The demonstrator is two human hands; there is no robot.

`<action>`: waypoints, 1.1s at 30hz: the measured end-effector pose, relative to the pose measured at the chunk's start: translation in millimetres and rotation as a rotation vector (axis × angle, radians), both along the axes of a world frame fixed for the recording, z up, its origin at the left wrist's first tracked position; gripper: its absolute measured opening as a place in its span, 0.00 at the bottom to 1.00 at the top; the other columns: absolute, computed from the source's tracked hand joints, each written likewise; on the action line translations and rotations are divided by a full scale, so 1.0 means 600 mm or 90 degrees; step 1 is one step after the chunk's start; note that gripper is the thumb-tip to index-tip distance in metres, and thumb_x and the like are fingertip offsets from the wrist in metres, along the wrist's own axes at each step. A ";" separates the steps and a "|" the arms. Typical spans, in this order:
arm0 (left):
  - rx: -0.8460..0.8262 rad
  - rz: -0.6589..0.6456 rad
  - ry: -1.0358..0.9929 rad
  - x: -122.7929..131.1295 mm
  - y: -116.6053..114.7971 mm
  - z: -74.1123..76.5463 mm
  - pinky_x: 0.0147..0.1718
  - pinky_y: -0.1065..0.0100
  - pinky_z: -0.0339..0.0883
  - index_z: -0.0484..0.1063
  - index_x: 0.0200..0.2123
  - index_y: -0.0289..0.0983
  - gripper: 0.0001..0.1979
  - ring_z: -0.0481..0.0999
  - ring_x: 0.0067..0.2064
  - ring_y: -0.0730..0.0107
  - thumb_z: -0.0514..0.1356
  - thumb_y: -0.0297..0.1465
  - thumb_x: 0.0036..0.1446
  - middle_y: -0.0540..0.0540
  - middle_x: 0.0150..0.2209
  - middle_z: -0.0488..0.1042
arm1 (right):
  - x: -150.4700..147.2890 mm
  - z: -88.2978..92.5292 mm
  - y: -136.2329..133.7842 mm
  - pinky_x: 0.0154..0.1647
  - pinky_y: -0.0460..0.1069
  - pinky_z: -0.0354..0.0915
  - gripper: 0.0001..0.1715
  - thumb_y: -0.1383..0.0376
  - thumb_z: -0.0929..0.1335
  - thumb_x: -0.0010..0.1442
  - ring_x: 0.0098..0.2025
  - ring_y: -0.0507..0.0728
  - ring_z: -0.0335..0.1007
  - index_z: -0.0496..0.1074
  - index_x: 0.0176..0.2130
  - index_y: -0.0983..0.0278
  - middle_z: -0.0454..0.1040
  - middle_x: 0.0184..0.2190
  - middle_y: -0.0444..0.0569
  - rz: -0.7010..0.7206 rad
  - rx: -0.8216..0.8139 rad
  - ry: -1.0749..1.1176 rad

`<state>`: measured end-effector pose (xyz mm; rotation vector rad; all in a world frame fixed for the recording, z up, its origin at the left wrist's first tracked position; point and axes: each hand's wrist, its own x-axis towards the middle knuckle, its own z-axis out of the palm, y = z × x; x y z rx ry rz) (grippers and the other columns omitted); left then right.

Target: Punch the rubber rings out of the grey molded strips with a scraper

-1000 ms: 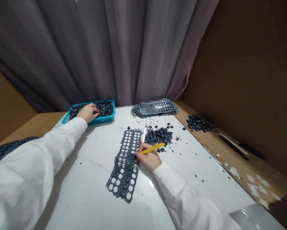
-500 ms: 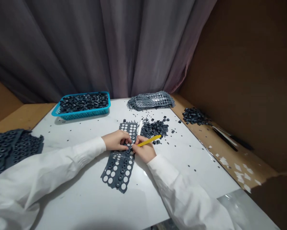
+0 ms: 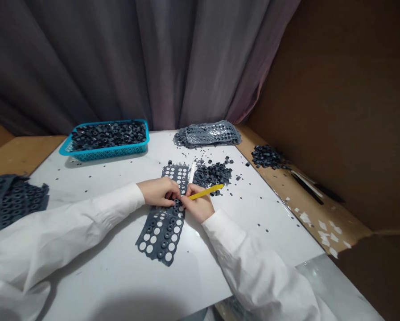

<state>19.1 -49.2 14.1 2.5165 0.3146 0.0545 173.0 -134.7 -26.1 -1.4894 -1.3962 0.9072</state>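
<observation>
A dark rubber sheet [image 3: 158, 252] punched with rows of round holes lies lengthwise on the white tabletop, several ring-shaped pieces still seated in it. My left hand [image 3: 160, 191] rests over its middle, fingers curled and closed on the sheet; the fingertips are partly hidden. Close beside it, my right hand [image 3: 200, 207] grips a yellow pen-like stick [image 3: 207, 191], whose upper end points to the right. Its lower end is hidden by my fingers at the sheet. Just beyond my right hand are a pile of small black pieces [image 3: 213, 174] and a white strip [image 3: 192, 171].
A blue basket [image 3: 114, 151] full of black pieces stands at the back left. Stacked perforated sheets [image 3: 209, 133] lie at the back, more ringed sheets [image 3: 14, 200] at left. On the right ledge are black pieces [image 3: 268, 157], pen-like tools [image 3: 308, 185] and white scraps [image 3: 323, 227].
The whole view has shifted slightly, so things sit a little higher and further left. Both hands stay together at the sheet's middle, the yellow stick still in my right hand.
</observation>
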 end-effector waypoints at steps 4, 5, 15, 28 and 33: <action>0.050 -0.021 -0.001 0.002 0.000 0.000 0.26 0.72 0.60 0.71 0.28 0.35 0.03 0.67 0.27 0.72 0.61 0.25 0.47 0.48 0.27 0.69 | 0.000 0.000 -0.001 0.21 0.44 0.52 0.10 0.69 0.64 0.43 0.20 0.49 0.56 0.56 0.19 0.62 0.60 0.14 0.38 0.004 -0.003 0.001; 0.068 -0.029 0.002 0.002 -0.001 0.000 0.27 0.72 0.61 0.71 0.29 0.35 0.02 0.68 0.27 0.71 0.60 0.25 0.48 0.47 0.28 0.69 | 0.000 0.000 -0.001 0.21 0.44 0.52 0.10 0.70 0.64 0.43 0.20 0.49 0.56 0.56 0.19 0.62 0.60 0.14 0.38 0.005 -0.003 0.000; 0.156 0.040 -0.017 -0.007 -0.024 -0.033 0.33 0.68 0.63 0.69 0.28 0.36 0.11 0.69 0.32 0.67 0.50 0.28 0.59 0.45 0.29 0.70 | -0.001 0.003 -0.002 0.21 0.44 0.51 0.10 0.69 0.63 0.43 0.20 0.50 0.54 0.54 0.18 0.61 0.58 0.13 0.38 0.011 -0.001 -0.010; -0.789 0.466 -0.235 -0.044 -0.040 -0.007 0.26 0.72 0.63 0.70 0.38 0.31 0.13 0.69 0.27 0.76 0.64 0.32 0.50 0.45 0.31 0.71 | 0.008 -0.003 -0.013 0.20 0.44 0.53 0.09 0.69 0.65 0.44 0.18 0.49 0.57 0.57 0.20 0.61 0.61 0.14 0.37 -0.010 0.003 0.101; -0.935 0.476 -0.252 -0.043 -0.072 -0.006 0.25 0.75 0.63 0.70 0.41 0.34 0.13 0.69 0.26 0.79 0.64 0.30 0.51 0.48 0.30 0.72 | 0.011 0.005 -0.020 0.21 0.44 0.55 0.08 0.69 0.65 0.45 0.18 0.50 0.60 0.58 0.21 0.61 0.64 0.14 0.38 -0.019 0.014 0.105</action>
